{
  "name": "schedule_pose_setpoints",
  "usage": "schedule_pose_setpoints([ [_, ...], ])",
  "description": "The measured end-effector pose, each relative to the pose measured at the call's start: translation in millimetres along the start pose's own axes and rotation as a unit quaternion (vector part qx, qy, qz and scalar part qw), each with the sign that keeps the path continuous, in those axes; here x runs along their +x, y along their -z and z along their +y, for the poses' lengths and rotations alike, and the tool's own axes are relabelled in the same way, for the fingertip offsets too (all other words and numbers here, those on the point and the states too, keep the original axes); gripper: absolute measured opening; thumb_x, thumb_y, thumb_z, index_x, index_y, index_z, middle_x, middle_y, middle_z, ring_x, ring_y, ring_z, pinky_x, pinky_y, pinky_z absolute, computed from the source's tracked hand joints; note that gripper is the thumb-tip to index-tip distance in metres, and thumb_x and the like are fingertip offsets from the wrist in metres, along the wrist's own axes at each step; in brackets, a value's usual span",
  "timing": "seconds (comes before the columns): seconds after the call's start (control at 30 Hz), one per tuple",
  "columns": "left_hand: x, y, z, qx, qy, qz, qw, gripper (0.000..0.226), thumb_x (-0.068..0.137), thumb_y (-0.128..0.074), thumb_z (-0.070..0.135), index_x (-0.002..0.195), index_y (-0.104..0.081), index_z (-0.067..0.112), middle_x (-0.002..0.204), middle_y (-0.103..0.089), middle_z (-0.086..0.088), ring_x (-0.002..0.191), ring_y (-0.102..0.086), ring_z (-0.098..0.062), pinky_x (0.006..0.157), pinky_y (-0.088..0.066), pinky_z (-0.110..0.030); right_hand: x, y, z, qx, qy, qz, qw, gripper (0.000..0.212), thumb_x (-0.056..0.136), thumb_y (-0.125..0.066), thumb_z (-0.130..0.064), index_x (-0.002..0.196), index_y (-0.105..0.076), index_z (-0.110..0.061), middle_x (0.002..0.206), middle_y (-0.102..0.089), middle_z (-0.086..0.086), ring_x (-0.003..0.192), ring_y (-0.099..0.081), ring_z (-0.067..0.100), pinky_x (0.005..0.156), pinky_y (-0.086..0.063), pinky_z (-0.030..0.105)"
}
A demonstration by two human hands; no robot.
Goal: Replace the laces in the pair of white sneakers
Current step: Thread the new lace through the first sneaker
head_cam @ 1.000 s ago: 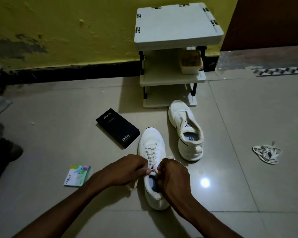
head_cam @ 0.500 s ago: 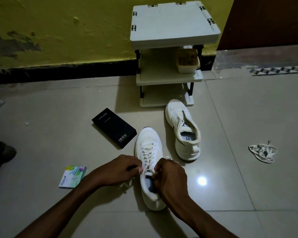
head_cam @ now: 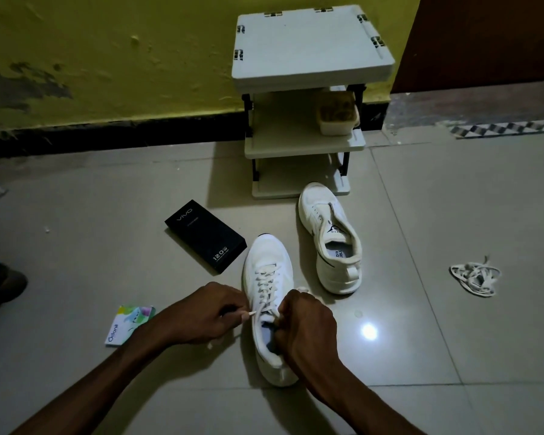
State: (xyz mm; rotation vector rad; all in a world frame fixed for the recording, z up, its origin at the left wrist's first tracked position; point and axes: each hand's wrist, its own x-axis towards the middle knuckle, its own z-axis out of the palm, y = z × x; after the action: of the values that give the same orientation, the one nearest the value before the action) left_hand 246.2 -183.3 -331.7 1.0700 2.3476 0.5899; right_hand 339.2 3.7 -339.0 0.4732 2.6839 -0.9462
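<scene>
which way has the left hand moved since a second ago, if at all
Yes. Against the still black rectangular box, the left hand has drawn left, away from the laced white sneaker, pinching a white lace end.

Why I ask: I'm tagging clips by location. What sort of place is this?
Probably a room in a home: a tiled floor, a small shoe rack against a scuffed yellow wall, and a white sneaker lying before it.
</scene>
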Motion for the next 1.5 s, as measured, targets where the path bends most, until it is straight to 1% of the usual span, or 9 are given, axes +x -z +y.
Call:
schedule_pose_setpoints([
  [0.37,-1.9,-25.7,28.2,-0.001,0.107,0.054,0.993,0.034,0.095,-0.042,0.060,0.073,-0.044,0.033,0.076,-0.051,0.011,0.069,-0.049,-0.002,0.059,-0.035,-0.018,-7.7,-9.1,15.2,0.110,0.026,0.048,0.992,0.047,0.077,-0.070,-0.041,0.115,-0.061,-0.013,0.114,-0.064,0.004,0.102,-0.060,0.017,0.088,-0.041,0.019],
  [0.5,4.0,-45.7,40.0,0.034,0.146,0.113,0.982,0.039,0.095,-0.043,0.058,0.102,-0.057,0.023,0.099,-0.062,0.005,0.086,-0.056,-0.008,0.069,-0.038,-0.021,-2.3,-5.7,19.3,0.130,0.001,-0.018,0.991,0.039,0.093,-0.061,-0.029,0.127,-0.055,-0.011,0.128,-0.058,0.005,0.116,-0.054,0.014,0.094,-0.033,0.010],
  [0.6,9.1,-54.2,47.3,0.067,0.176,0.145,0.971,0.036,0.098,-0.038,0.050,0.108,-0.052,0.018,0.100,-0.063,0.000,0.092,-0.060,-0.020,0.075,-0.044,-0.029,-3.5,15.6,17.9,0.181,0.061,0.027,0.981,0.014,0.091,-0.065,-0.019,0.102,-0.072,-0.021,0.103,-0.071,-0.007,0.097,-0.064,0.002,0.083,-0.042,0.005],
  [0.8,19.0,-68.8,49.7,0.055,0.254,0.149,0.954,0.038,0.099,-0.037,0.050,0.116,-0.057,0.023,0.112,-0.066,0.004,0.096,-0.062,-0.011,0.077,-0.042,-0.020,-7.7,65.3,3.9,0.452,0.074,0.066,0.886,0.016,0.092,-0.060,-0.008,0.097,-0.074,-0.016,0.082,-0.073,0.004,0.077,-0.068,0.014,0.071,-0.053,0.022],
  [0.97,23.2,-63.1,55.4,0.044,0.275,0.144,0.950,0.032,0.098,-0.041,0.047,0.100,-0.059,0.021,0.101,-0.068,0.002,0.087,-0.063,-0.014,0.078,-0.049,-0.028,-4.5,73.9,-10.0,0.565,0.040,0.098,0.819,0.016,0.088,-0.061,-0.018,0.098,-0.074,-0.022,0.094,-0.074,0.003,0.103,-0.066,0.022,0.099,-0.047,0.043],
  [1.13,28.0,-61.4,66.0,0.057,0.293,0.168,0.940,0.029,0.099,-0.041,0.044,0.097,-0.059,0.021,0.098,-0.068,0.002,0.075,-0.053,-0.012,0.068,-0.038,-0.024,-3.3,90.4,-28.0,0.719,0.044,-0.025,0.693,0.021,0.093,-0.051,-0.010,0.109,-0.064,-0.012,0.082,-0.066,0.003,0.090,-0.068,0.017,0.086,-0.054,0.034],
  [1.23,34.0,-57.9,71.0,0.068,0.304,0.158,0.937,0.021,0.098,-0.045,0.038,0.102,-0.057,0.021,0.103,-0.066,-0.001,0.085,-0.061,-0.020,0.070,-0.037,-0.026,-1.8,93.6,-31.7,0.575,0.042,-0.052,0.815,0.024,0.097,-0.047,-0.004,0.103,-0.068,-0.013,0.074,-0.061,0.002,0.060,-0.055,0.008,0.053,-0.043,0.019],
  [1.33,36.7,-59.2,71.9,0.066,0.307,0.161,0.936,0.029,0.099,-0.040,0.042,0.104,-0.058,0.020,0.106,-0.067,-0.002,0.094,-0.063,-0.023,0.072,-0.038,-0.027,6.1,83.8,-18.7,0.117,0.081,-0.025,0.989,0.019,0.093,-0.053,-0.011,0.090,-0.070,-0.019,0.076,-0.062,-0.008,0.070,-0.057,0.005,0.056,-0.037,0.015],
  [1.5,37.8,-64.2,72.9,0.074,0.317,0.183,0.928,0.039,0.099,-0.036,0.048,0.104,-0.061,0.018,0.104,-0.068,-0.002,0.093,-0.064,-0.020,0.071,-0.040,-0.026,8.3,56.8,6.2,-0.203,0.067,0.000,0.977,0.029,0.093,-0.057,-0.039,0.104,-0.063,-0.013,0.104,-0.064,0.005,0.098,-0.061,0.022,0.069,-0.040,0.025],
])
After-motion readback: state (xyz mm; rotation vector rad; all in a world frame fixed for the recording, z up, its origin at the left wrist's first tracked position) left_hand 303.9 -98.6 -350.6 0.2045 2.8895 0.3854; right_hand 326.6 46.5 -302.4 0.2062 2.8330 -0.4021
